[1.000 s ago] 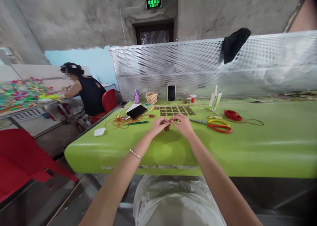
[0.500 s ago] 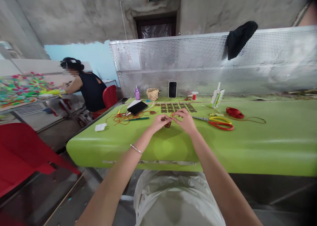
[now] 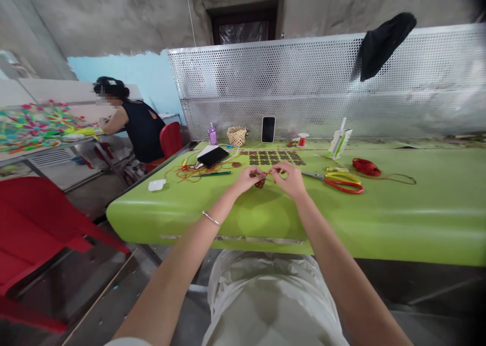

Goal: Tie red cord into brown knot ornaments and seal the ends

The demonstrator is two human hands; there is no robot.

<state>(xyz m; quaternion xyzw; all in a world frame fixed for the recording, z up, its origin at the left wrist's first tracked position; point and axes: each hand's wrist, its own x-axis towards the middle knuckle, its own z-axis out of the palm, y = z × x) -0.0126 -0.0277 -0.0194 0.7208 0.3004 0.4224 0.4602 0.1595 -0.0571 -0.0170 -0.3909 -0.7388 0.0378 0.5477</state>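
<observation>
Over the green table (image 3: pixel 197 212), my left hand (image 3: pixel 248 179) is closed in a pinch on a small dark reddish-brown piece (image 3: pixel 260 183) that hangs below the fingertips. Its exact kind is too small to tell. My right hand (image 3: pixel 291 179), also pinching, grips a thin orange-red cord (image 3: pixel 269 173) that runs between the two hands. The fingertips nearly meet. Just behind them lie rows of dark brown flower-shaped pieces (image 3: pixel 269 157). Right of my right hand rest scissors (image 3: pixel 343 180) with red and yellow handles.
A black phone (image 3: pixel 213 157), tangled orange cord (image 3: pixel 193 172), a green pen (image 3: pixel 213 174) and a white plastic case (image 3: pixel 157 185) lie left. A basket (image 3: pixel 237 135), upright phone (image 3: pixel 268 129) and red thread spool (image 3: pixel 302 139) stand behind. Red cord (image 3: pixel 366 167) lies right. A co-worker (image 3: pixel 140 128) sits left.
My hands have drawn slightly apart, with the right hand shifting a little right and the cord showing between them. The camera view has tilted down slightly.
</observation>
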